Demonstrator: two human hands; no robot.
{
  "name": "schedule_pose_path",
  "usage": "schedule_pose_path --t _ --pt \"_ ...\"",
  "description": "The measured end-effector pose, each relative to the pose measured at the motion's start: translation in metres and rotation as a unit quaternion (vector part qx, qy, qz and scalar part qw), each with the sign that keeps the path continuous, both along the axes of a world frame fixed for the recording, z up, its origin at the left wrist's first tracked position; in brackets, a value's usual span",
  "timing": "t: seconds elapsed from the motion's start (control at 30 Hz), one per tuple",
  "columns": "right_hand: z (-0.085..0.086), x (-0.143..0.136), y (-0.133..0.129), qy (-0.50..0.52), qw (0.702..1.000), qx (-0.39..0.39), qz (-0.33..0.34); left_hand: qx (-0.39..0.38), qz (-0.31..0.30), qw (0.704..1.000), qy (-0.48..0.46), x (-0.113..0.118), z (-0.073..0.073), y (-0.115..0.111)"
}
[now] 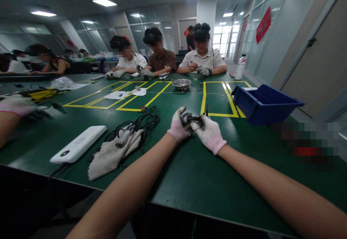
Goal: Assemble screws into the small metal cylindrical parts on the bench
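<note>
Both my hands wear white gloves with pink cuffs and meet over the green table (173, 166). My left hand (177, 127) is closed around the rounded end of a dark metal part (186, 119), its thumb raised beside it. From that end a narrower dark section runs toward my right hand (211, 133), whose fingers pinch it. The part's exact kind is unclear, and the fingers cover much of it. A thin upright dark piece (207, 109) shows just behind my right fingers; whether it is held or stands on the table I cannot tell.
A blue bin (267, 107) stands to the right, a steel bowl (181, 84) ahead. At left lie a white box (79, 144), grey gloves (108, 157), a silver cylindrical tool (125, 138) and black cables (151, 118). Another person's gloved hand (17, 104) is far left; several people sit opposite.
</note>
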State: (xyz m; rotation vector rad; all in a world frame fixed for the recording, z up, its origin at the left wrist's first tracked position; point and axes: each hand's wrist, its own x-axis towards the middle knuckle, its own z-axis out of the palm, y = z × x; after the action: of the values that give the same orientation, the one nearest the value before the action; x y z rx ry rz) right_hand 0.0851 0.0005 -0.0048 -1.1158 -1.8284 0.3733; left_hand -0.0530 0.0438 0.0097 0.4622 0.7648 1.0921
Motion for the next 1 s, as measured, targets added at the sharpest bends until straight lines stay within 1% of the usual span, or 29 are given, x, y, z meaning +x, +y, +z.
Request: schedule_pose_path --t 0.1,0.13,0.2,0.3,0.4,0.47,0.53,0.63,0.7,0.77,0.8,0.83,0.9,0.97,1.0 --pt "-0.001 0.003 0.004 0.02 1.0 0.002 -0.015 0.001 -0.121 0.992 0.021 0.003 -0.005 0.003" --pt "-0.001 0.004 0.005 0.022 1.0 0.004 -0.018 -0.003 -0.142 0.989 0.033 0.003 -0.007 0.005" --pt "-0.002 0.006 0.008 0.017 0.999 0.016 -0.031 -0.015 -0.152 0.986 0.07 0.002 -0.008 0.008" --pt "-0.003 0.006 0.009 0.008 0.998 0.035 -0.054 -0.017 -0.144 0.981 0.13 0.001 -0.004 0.007" --pt "-0.003 0.007 0.007 0.004 0.997 0.053 -0.064 0.002 -0.164 0.975 0.15 -0.002 0.0 0.005" --pt "-0.002 0.008 0.005 0.003 0.995 0.071 -0.067 0.01 -0.171 0.97 0.172 -0.005 -0.001 0.006" --pt "-0.001 0.009 0.005 -0.007 0.995 0.079 -0.067 0.022 -0.167 0.964 0.206 -0.008 -0.004 0.009" --pt "0.0 0.01 0.005 -0.068 0.996 0.043 -0.033 0.061 -0.145 0.948 0.277 -0.014 -0.011 0.016" --pt "0.0 0.008 0.005 -0.112 0.994 0.01 -0.011 0.094 -0.093 0.932 0.337 -0.019 -0.016 0.021" --pt "0.001 0.007 0.006 -0.131 0.991 -0.007 -0.009 0.115 -0.019 0.916 0.383 -0.025 -0.02 0.026" --pt "0.0 0.007 0.006 -0.132 0.991 -0.008 -0.014 0.117 0.013 0.913 0.39 -0.028 -0.022 0.028" --pt "0.0 0.006 0.006 -0.132 0.991 -0.007 -0.018 0.113 0.037 0.917 0.381 -0.032 -0.023 0.03" --pt "-0.002 0.007 0.007 -0.128 0.992 -0.003 -0.019 0.085 0.05 0.939 0.329 -0.038 -0.023 0.033" --pt "-0.004 0.007 0.008 -0.114 0.993 0.006 -0.024 0.054 0.033 0.963 0.262 -0.041 -0.022 0.033" --pt "-0.004 0.008 0.009 -0.1 0.994 0.014 -0.031 0.048 0.019 0.969 0.241 -0.042 -0.021 0.033"
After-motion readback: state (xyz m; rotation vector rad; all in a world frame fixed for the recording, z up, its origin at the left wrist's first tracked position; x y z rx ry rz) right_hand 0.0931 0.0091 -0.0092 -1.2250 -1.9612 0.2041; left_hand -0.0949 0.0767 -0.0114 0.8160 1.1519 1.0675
